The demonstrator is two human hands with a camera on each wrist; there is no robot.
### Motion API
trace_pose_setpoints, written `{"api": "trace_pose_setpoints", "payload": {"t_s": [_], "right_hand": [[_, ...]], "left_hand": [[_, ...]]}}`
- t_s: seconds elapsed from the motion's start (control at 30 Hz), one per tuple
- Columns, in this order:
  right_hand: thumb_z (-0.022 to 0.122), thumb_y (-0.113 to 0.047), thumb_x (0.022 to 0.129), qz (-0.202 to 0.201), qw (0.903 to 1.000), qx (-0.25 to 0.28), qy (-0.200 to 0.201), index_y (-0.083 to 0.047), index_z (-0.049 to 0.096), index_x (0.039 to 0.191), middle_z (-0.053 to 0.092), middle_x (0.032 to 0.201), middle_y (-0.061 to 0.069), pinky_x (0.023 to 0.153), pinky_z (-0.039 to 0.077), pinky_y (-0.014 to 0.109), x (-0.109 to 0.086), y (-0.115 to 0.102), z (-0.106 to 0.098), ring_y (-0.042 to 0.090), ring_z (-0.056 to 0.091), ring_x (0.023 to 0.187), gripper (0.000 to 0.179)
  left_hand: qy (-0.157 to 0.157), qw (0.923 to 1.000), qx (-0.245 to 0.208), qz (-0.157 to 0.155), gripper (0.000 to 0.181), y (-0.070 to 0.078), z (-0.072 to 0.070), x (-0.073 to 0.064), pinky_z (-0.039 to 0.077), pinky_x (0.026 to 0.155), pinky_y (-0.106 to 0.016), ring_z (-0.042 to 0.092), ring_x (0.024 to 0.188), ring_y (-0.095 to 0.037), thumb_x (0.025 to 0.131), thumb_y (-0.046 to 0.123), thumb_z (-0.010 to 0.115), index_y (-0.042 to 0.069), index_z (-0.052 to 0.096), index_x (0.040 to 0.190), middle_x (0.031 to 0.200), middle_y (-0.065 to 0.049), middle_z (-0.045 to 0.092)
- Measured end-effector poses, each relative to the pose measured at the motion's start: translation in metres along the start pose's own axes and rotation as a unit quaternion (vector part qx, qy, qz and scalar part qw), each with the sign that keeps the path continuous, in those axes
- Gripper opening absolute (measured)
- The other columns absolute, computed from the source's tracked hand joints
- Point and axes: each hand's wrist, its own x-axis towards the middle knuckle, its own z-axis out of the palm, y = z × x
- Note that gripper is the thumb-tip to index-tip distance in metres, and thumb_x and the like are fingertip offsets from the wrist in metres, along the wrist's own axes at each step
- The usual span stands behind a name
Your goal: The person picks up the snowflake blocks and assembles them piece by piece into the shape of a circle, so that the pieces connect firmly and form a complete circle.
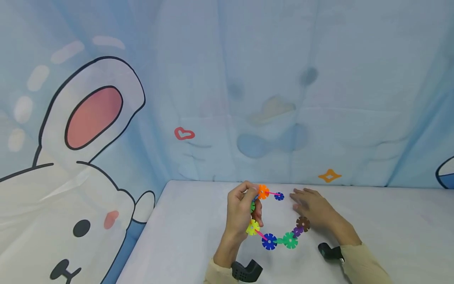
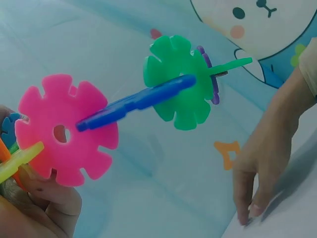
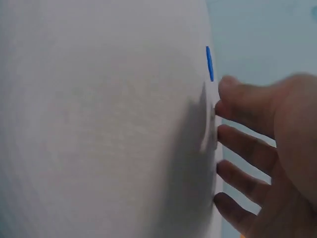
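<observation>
My left hand point(image 1: 238, 209) grips a curved chain of notched plastic snowflake discs slotted into one another. Below the fingers it runs through a yellow disc point(image 1: 253, 227), a blue disc point(image 1: 269, 241), a green disc point(image 1: 290, 240) and a purple disc point(image 1: 297, 232) to a brown disc point(image 1: 303, 223). From the upper end, an orange disc point(image 1: 263, 191) leads by an edge-on pink one to a small blue disc point(image 1: 279, 196). My right hand point(image 1: 313, 205) reaches down at the tabletop, fingers spread, fingertips right at a thin whitish piece point(image 3: 210, 124); the palm is bare.
The white table point(image 1: 170, 232) ends at a light-blue printed curtain point(image 1: 269, 79) behind it. A large cartoon rabbit point(image 1: 42, 221) fills the curtain on the left. Black wrist cameras point(image 1: 247, 271) sit at both cuffs.
</observation>
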Motion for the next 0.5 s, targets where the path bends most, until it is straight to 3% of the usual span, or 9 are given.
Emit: {"api": "trace_pose_setpoints", "payload": {"t_s": [0.13, 0.23, 0.33, 0.5], "right_hand": [[0.079, -0.007, 0.093, 0.029, 0.9990, 0.024, 0.026, -0.006, 0.080, 0.111, 0.074, 0.123, 0.020, 0.103, 0.051, 0.068, -0.001, -0.004, -0.005, 0.047, 0.063, 0.117, 0.018], [0.081, -0.001, 0.089, 0.045, 0.9981, 0.034, 0.025, -0.004, 0.077, 0.099, 0.074, 0.101, 0.015, 0.089, 0.060, 0.056, -0.002, -0.004, -0.008, 0.035, 0.066, 0.094, 0.011], [0.085, -0.004, 0.087, 0.073, 0.9962, 0.048, 0.010, -0.001, 0.071, 0.100, 0.068, 0.091, 0.009, 0.078, 0.060, 0.046, -0.004, -0.002, -0.011, 0.024, 0.061, 0.083, 0.019], [0.088, -0.017, 0.087, 0.093, 0.9938, 0.060, -0.013, -0.003, 0.068, 0.092, 0.061, 0.080, 0.005, 0.065, 0.050, 0.034, -0.011, 0.005, -0.023, 0.021, 0.055, 0.076, 0.025]], "left_hand": [[-0.004, 1.0000, -0.008, 0.004, 0.034, 0.000, 0.001, 0.000, 0.049, 0.041, -0.018, 0.051, 0.036, -0.005, 0.109, 0.017, 0.052, -0.015, 0.054, 0.096, 0.052, -0.012, 0.046], [-0.013, 0.9997, -0.018, 0.006, 0.034, 0.000, 0.003, 0.000, 0.049, 0.041, -0.019, 0.051, 0.036, -0.006, 0.108, 0.016, 0.054, -0.015, 0.052, 0.095, 0.053, -0.015, 0.045], [-0.015, 0.9997, -0.019, 0.006, 0.033, 0.000, 0.004, 0.000, 0.049, 0.041, -0.019, 0.051, 0.036, -0.006, 0.108, 0.017, 0.055, -0.013, 0.053, 0.095, 0.053, -0.019, 0.044], [-0.005, 1.0000, -0.008, 0.003, 0.032, 0.001, 0.004, -0.001, 0.050, 0.041, -0.020, 0.051, 0.037, -0.007, 0.108, 0.018, 0.054, -0.011, 0.055, 0.095, 0.058, -0.030, 0.042]]}}
